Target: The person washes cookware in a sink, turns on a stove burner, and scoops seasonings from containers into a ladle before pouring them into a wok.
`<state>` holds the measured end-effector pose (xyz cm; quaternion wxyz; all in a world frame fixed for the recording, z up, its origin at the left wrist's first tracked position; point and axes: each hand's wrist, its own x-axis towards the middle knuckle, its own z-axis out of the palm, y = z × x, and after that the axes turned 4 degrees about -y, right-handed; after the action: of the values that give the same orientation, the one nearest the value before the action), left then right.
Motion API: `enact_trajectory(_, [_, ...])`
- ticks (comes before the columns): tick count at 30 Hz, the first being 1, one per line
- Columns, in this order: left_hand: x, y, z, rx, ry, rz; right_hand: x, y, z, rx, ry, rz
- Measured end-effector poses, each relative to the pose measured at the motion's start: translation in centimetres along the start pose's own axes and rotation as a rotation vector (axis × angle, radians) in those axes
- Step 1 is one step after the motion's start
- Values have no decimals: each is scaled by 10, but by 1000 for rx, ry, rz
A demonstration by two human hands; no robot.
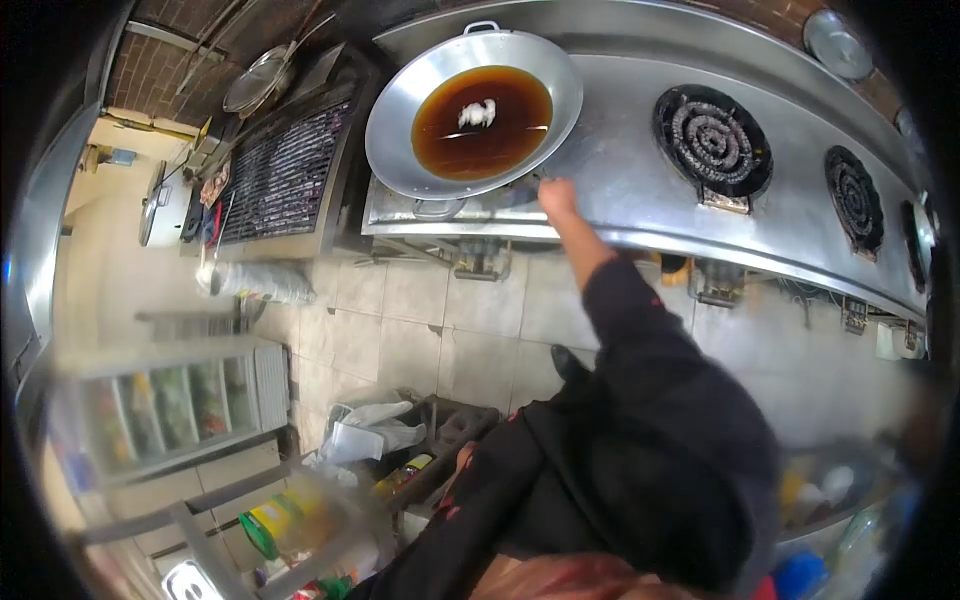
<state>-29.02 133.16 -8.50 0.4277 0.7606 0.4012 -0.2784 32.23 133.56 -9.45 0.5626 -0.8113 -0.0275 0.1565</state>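
My right hand [558, 197] reaches forward to the front part of the steel stove top, just right of a wide metal wok [400, 130]. Its fingers are curled closed, close to the wok's rim; a small dark bit shows by the fingertips, too small to name. In the wok lies a pool of brown oil [480, 150] with a white lump [477, 113] in it. The wok has a loop handle [440, 210] at the front and another [481, 27] at the back. My left hand is not in view.
To the right on the stove [615, 150] are black ring burners [712, 140]. A charcoal-dark grill [290, 170] stands left of the wok. Behind me are a glass-front fridge [170, 410], a yellow container with a green lid [280, 525] and a dark crate [455, 420].
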Motion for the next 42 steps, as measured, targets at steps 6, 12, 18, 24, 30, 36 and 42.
enact_trajectory(6, [27, -1, -1, 55, -80, 71, -78, -23, -91, -85, 153, 23])
enact_trajectory(12, [55, 24, 13, 168, -162, 173, -97, 92, -176, 107, -25, -360])
enact_trajectory(18, [91, 80, 33, 547, -232, 535, -178, 64, -310, 217, -24, 57])
enact_trajectory(24, [102, 255, 81, 867, -250, 633, -234, 82, -461, 559, 71, 112])
enact_trajectory(30, [121, 446, 224, 861, -230, 645, -276, 131, -624, 632, 191, 48])
enact_trajectory(36, [65, 629, 379, 811, -405, 908, -307, 172, -764, 585, 484, 62])
enact_trajectory(42, [44, 739, 498, 931, -613, 1152, -331, 205, -877, 686, 658, 99])
